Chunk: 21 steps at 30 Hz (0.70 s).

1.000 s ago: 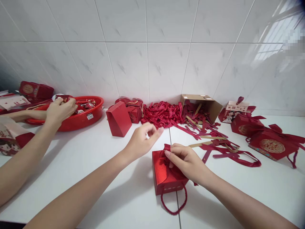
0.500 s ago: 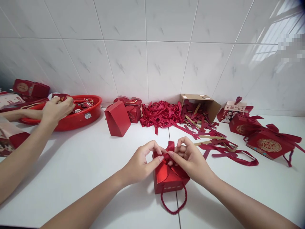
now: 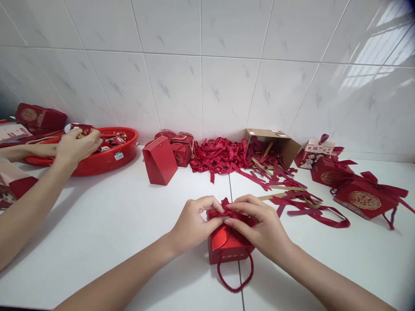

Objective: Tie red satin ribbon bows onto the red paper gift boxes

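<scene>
A small red gift box [image 3: 231, 248] stands on the white table in front of me, its twisted cord handle [image 3: 236, 288] hanging down toward me. Dark red ribbon [image 3: 225, 209] lies across its top. My left hand [image 3: 197, 222] pinches the ribbon between thumb and fingers from the left. From the right, my right hand [image 3: 261, 222] grips the same ribbon, thumb and index close to the left fingertips. The ribbon is partly hidden by my fingers, so its knot cannot be made out.
Behind the box lie a heap of red ribbons [image 3: 218, 155], a tipped cardboard box [image 3: 288, 149] spilling strips, and a plain red box [image 3: 160, 162]. Ribboned gift boxes [image 3: 363, 198] stand at right. At left, another person's hand [image 3: 76, 147] is over a red basin [image 3: 121, 162].
The ribbon end that stuck up between my hands is now lower. My right fingers have flattened over the box top and both hands have drawn closer together.
</scene>
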{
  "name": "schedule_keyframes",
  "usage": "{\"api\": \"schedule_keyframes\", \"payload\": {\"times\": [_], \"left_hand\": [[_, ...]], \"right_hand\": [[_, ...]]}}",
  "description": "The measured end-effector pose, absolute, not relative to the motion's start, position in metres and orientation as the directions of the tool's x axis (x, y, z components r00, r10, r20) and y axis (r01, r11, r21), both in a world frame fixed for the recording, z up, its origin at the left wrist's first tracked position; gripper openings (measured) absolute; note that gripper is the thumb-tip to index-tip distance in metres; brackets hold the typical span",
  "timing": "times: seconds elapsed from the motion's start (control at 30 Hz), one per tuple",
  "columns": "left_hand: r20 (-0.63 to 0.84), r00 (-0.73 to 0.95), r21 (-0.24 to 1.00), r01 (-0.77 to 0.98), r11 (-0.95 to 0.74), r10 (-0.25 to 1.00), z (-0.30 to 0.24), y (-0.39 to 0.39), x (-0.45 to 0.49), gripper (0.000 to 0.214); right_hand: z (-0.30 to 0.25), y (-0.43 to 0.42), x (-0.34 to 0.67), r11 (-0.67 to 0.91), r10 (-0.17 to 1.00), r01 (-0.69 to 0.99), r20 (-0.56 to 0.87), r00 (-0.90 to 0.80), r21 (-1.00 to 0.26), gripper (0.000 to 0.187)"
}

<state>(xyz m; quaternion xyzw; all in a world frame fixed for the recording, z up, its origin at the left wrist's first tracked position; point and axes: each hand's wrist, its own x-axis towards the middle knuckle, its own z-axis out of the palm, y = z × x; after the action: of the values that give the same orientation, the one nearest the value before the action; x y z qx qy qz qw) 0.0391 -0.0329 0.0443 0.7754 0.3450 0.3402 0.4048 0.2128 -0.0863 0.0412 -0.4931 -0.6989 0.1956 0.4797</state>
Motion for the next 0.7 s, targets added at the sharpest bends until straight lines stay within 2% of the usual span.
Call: {"api": "schedule_keyframes", "payload": {"times": [0.2, 0.27, 0.33, 0.43, 0.53, 0.7], "left_hand": [[0.337, 0.569, 0.795, 0.255, -0.551, 0.750, 0.044, -0.034, 0.037, 0.007], [0.365, 0.583, 0.769, 0.251, -0.588, 0.726, 0.044, -0.034, 0.036, 0.009], [0.385, 0.583, 0.751, 0.252, -0.610, 0.715, 0.044, -0.036, 0.036, 0.010], [0.390, 0.552, 0.763, 0.255, -0.594, 0.737, 0.044, -0.038, 0.038, 0.011], [0.353, 0.513, 0.811, 0.249, -0.530, 0.782, 0.041, -0.040, 0.042, 0.009], [0.338, 0.483, 0.852, 0.209, -0.481, 0.808, 0.035, -0.039, 0.046, 0.005]], "right_hand": [[0.036, -0.090, 0.215, 0.568, 0.782, 0.578, 0.603, -0.158, -0.586, 0.017], [0.035, -0.091, 0.215, 0.572, 0.778, 0.587, 0.607, -0.165, -0.573, 0.018], [0.036, -0.092, 0.215, 0.510, 0.828, 0.593, 0.542, -0.142, -0.623, 0.018], [0.040, -0.092, 0.217, 0.329, 0.936, 0.567, 0.339, -0.091, -0.755, 0.017], [0.045, -0.090, 0.217, 0.195, 0.980, 0.476, 0.151, -0.129, -0.858, 0.024], [0.046, -0.087, 0.216, 0.124, 0.976, 0.327, 0.056, -0.211, -0.937, 0.029]]}}
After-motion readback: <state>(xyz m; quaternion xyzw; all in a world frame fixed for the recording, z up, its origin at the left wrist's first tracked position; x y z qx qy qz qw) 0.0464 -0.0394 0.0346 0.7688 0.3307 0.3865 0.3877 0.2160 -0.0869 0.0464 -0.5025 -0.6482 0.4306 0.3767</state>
